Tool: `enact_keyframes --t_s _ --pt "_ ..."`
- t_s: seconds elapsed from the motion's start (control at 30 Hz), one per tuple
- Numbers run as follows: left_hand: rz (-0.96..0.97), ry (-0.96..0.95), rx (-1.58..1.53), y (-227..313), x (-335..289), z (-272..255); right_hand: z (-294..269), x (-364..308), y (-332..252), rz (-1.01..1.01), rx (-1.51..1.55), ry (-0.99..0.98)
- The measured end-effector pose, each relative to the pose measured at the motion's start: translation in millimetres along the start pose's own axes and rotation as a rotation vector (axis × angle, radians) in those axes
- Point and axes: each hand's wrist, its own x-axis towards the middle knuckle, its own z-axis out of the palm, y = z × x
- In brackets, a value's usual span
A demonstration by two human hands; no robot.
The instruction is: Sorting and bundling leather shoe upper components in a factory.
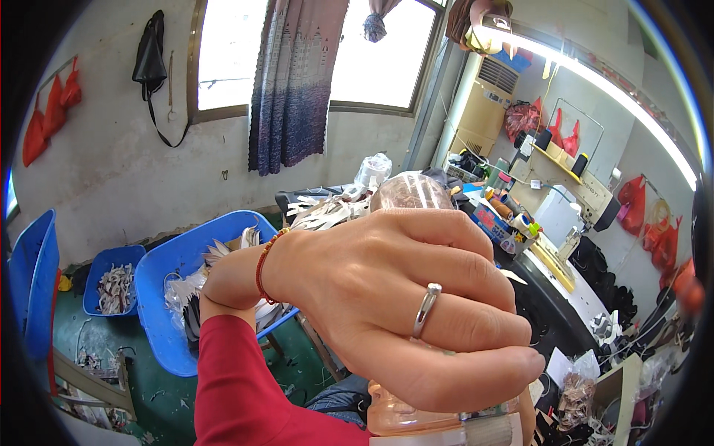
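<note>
Close to the camera, my left hand (401, 297) comes in from the lower left with its back turned to me. Its fingers are curled and closed over the upper part of a clear peach-tinted plastic bottle (405, 416); the fingertips and the bottle's top are hidden. A ring and a red bracelet are on this hand. A pale label runs round the bottle at the lower edge. Along its right side shows a strip of my right hand (529, 416), closed against the bottle, most of it hidden. Beyond my knuckles rises a clear rounded plastic thing (413, 192).
A large blue tub (167, 327) of cut strips and a smaller blue bin (111, 260) stand on the green floor at left. White strips (331, 212) lie on the table ahead. To the right are a sewing machine (587, 193), thread spools (513, 215) and bagged pieces (576, 394).
</note>
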Motion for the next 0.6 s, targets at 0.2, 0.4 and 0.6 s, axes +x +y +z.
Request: enact_keyframes --t_s 0.2,0.4,0.6 --pt "0.020 0.008 -0.001 -7.4 0.9 0.3 -3.7 5.3 -1.8 -0.061 -0.002 0.077" --pt "-0.022 -0.009 -0.036 -6.9 -2.5 0.6 -7.6 10.8 -17.2 -0.033 -0.011 0.261" --pt "-0.176 -0.110 -0.174 -8.7 -43.0 -1.3 -9.9 22.0 -10.0 -0.027 0.050 0.249"
